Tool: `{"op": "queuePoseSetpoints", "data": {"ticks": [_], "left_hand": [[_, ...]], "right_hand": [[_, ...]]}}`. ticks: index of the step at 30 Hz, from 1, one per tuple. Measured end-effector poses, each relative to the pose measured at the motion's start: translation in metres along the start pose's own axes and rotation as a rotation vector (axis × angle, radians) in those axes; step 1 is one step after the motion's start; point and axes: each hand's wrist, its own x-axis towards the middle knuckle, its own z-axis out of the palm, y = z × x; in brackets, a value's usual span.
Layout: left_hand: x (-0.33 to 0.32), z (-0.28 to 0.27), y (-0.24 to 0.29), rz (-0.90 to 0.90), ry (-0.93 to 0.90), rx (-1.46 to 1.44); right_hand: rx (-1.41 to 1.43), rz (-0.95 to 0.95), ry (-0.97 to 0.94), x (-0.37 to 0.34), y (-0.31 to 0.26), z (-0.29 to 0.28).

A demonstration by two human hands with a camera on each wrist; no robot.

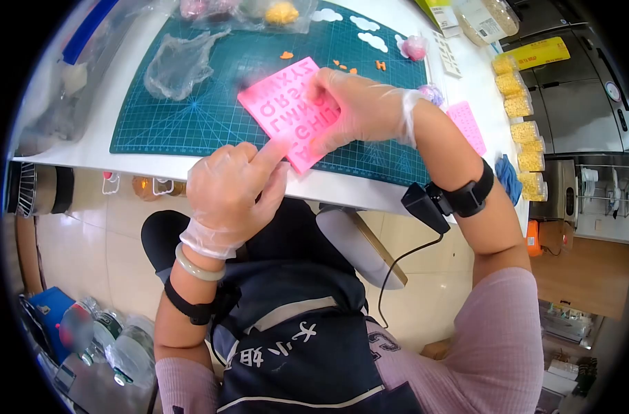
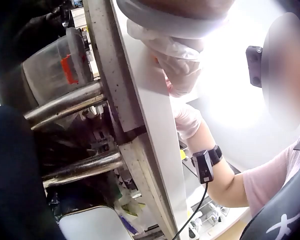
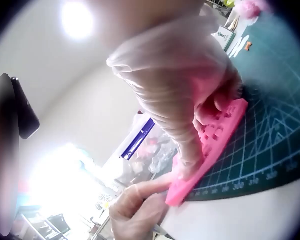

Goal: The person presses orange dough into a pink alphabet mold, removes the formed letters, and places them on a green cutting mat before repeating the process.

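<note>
A pink silicone letter mold [image 1: 276,114] lies at an angle on the green cutting mat [image 1: 225,131], its near corner reaching past the mat's front edge. My right hand [image 1: 370,110], in a clear disposable glove, grips the mold across its right side, with thumb near the front end and fingers bent over the letters. At the near left corner, my gloved left hand [image 1: 228,183] pinches the mold [image 3: 222,132] with its index finger and thumb; its other fingers are curled. Both gloved hands show in the left wrist view, where the mold is largely hidden.
Small orange pieces [image 1: 287,55], an orange letter H [image 1: 381,65] and white cloud shapes [image 1: 373,43] lie at the mat's far side. A crumpled clear plastic bag [image 1: 180,65] is at left. A pink ball [image 1: 415,48] and another pink mold [image 1: 466,124] are to the right.
</note>
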Motion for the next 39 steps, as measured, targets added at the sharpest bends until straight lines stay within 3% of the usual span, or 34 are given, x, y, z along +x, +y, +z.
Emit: {"op": "queuePoseSetpoints", "data": {"ticks": [3, 6, 8, 11, 12, 14, 15, 17, 18, 20, 21, 23, 25, 29, 31, 33, 34, 35, 37, 39], "left_hand": [[-0.001, 0.0, -0.002, -0.014, -0.006, -0.025], [-0.002, -0.001, -0.003, -0.024, 0.023, -0.058], [-0.003, -0.005, 0.0, -0.022, 0.038, -0.075], [-0.004, -0.017, 0.008, -0.116, -0.047, -0.156], [-0.008, -0.02, 0.011, -0.183, -0.06, -0.235], [-0.016, -0.025, 0.015, -0.298, -0.046, -0.387], [-0.02, -0.028, 0.017, -0.304, -0.041, -0.376], [-0.03, -0.037, 0.019, -0.653, -0.261, -0.628], [-0.031, -0.04, 0.022, -0.656, -0.256, -0.618], [-0.027, -0.045, 0.026, -0.942, -0.324, -0.888], [-0.023, -0.047, 0.029, -0.948, -0.31, -0.88], [-0.016, -0.052, 0.035, -1.13, -0.342, -1.001], [-0.012, -0.057, 0.036, -1.187, -0.299, -1.142], [-0.013, -0.048, 0.035, -1.247, -0.19, -1.436], [-0.007, -0.042, 0.038, -1.296, -0.076, -1.476], [-0.004, -0.038, 0.037, -1.244, 0.011, -1.402], [-0.003, -0.036, 0.038, -1.245, 0.025, -1.402], [-0.002, -0.035, 0.039, -1.257, 0.016, -1.35], [0.001, -0.034, 0.042, -1.27, 0.011, -1.3], [0.008, -0.036, 0.045, -1.271, 0.036, -1.189]], "right_hand": [[0.123, 0.008, -0.078, 0.003, 0.005, -0.002], [0.117, 0.027, -0.058, 0.002, -0.001, 0.004], [0.007, 0.047, 0.074, 0.001, 0.0, 0.014], [0.057, 0.017, 0.052, -0.005, 0.004, 0.006], [0.054, 0.01, 0.059, -0.007, 0.007, 0.006], [0.28, 0.199, 0.444, -0.011, 0.012, 0.014], [0.28, 0.186, 0.437, -0.012, 0.009, 0.018], [0.356, 0.223, 0.474, -0.013, 0.003, 0.026], [0.359, 0.213, 0.471, -0.011, 0.004, 0.026], [0.741, 0.113, 0.258, -0.008, 0.005, 0.021], [0.924, 0.061, 0.138, -0.005, 0.005, 0.019], [0.957, 0.045, 0.125, -0.014, -0.019, 0.019], [1.294, -0.166, 0.084, -0.016, -0.031, 0.023], [1.372, -0.16, 0.091, -0.019, -0.043, 0.029], [1.325, -0.117, 0.137, -0.013, -0.039, 0.038], [0.367, -0.284, 0.704, -0.006, -0.028, 0.046], [0.032, -0.474, 1.0, -0.003, -0.029, 0.044], [0.031, -0.485, 0.996, -0.005, -0.028, 0.043], [0.134, -0.712, 0.762, -0.02, -0.028, 0.043], [0.129, -0.744, 0.735, -0.025, -0.039, 0.048]]}}
